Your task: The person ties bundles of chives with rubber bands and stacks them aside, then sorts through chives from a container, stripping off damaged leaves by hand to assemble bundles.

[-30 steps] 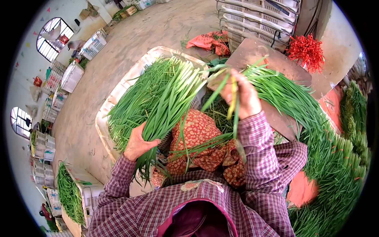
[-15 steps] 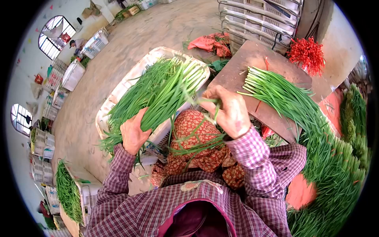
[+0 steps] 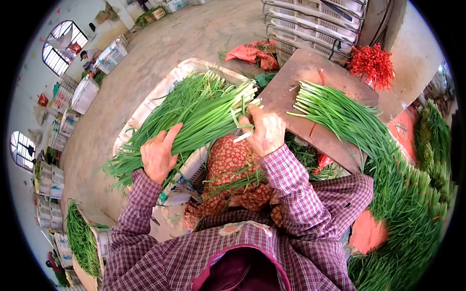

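A thick bunch of garlic chives [image 3: 208, 123], pale stem ends to the right, lies slanted over a white plastic crate [image 3: 145, 109]. My left hand [image 3: 159, 153] is closed round its leafy part, with the fingers partly hidden. At the stem ends, my right hand [image 3: 265, 130] pinches a few loose chive strands [image 3: 244, 136], one of them whitish. More chives fill the crate beneath the bunch. To the right, another sheaf of chives [image 3: 335, 106] rests on a brown board [image 3: 301, 72]. Stray leaves lie across the red flowered cloth [image 3: 233, 155] on my lap.
Red ties [image 3: 373, 67] hang in a cluster beside the board. Behind it stand stacked white crates [image 3: 315, 29]. Bundled chives [image 3: 403, 233] are heaped at my right. A red bag [image 3: 252, 53] lies on the floor, and a crate of greens [image 3: 82, 237] stands at left.
My right hand has moved left to the stem ends of the bunch and now pinches strands there. My left hand has shifted slightly left with the bunch, which lies flatter.
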### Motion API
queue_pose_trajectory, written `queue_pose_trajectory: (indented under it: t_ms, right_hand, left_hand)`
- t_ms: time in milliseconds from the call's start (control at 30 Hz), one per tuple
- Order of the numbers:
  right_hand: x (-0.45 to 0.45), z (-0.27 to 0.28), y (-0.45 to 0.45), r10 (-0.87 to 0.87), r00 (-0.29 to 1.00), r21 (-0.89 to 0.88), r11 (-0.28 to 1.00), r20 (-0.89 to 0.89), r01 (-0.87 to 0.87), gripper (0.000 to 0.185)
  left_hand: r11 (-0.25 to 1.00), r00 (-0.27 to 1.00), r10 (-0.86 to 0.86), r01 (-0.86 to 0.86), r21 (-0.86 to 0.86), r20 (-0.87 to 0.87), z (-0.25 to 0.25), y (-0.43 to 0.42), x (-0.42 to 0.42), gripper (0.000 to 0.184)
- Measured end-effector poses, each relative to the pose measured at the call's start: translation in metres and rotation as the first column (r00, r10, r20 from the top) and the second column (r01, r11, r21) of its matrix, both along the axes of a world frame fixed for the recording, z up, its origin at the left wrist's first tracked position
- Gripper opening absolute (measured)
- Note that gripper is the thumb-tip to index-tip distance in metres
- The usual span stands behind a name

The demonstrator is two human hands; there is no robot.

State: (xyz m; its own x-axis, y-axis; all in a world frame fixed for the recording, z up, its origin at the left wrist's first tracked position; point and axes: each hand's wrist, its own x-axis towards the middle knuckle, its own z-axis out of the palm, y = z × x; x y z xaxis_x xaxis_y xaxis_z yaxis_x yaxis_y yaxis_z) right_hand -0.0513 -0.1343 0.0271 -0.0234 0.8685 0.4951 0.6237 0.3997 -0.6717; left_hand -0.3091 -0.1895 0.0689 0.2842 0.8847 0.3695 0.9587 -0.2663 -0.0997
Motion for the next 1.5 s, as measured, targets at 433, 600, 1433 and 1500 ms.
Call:
queue_pose_trajectory:
  t_ms: [433, 600, 1433, 1500]
  right_hand:
    - [0.106, -0.049, 0.006, -0.361, 0.801, -0.044, 0.901, 0.478, 0.433, 0.019]
    - [0.091, -0.020, -0.026, 0.029, 0.636, -0.261, 0.926, 0.771, 0.274, 0.034]
    - [0.014, 0.010, 0.009, 0.141, 0.962, 0.193, 0.963, 0.233, -0.188, 0.030]
    - [0.011, 0.010, 0.009, 0.117, 0.961, 0.154, 0.975, 0.252, -0.159, 0.031]
  left_hand:
    - [1.000, 0.999, 0.022, -0.021, 0.009, -0.031, -0.005, -0.003, -0.036, 0.083]
    - [0.997, 0.998, 0.036, -0.033, 0.068, -0.043, -0.007, 0.001, -0.043, 0.089]
    - [0.973, 0.999, -0.048, 0.045, 0.226, 0.006, -0.002, 0.012, -0.023, 0.085]
    - [0.977, 0.999, -0.050, 0.048, 0.209, 0.007, 0.000, 0.011, -0.021, 0.084]
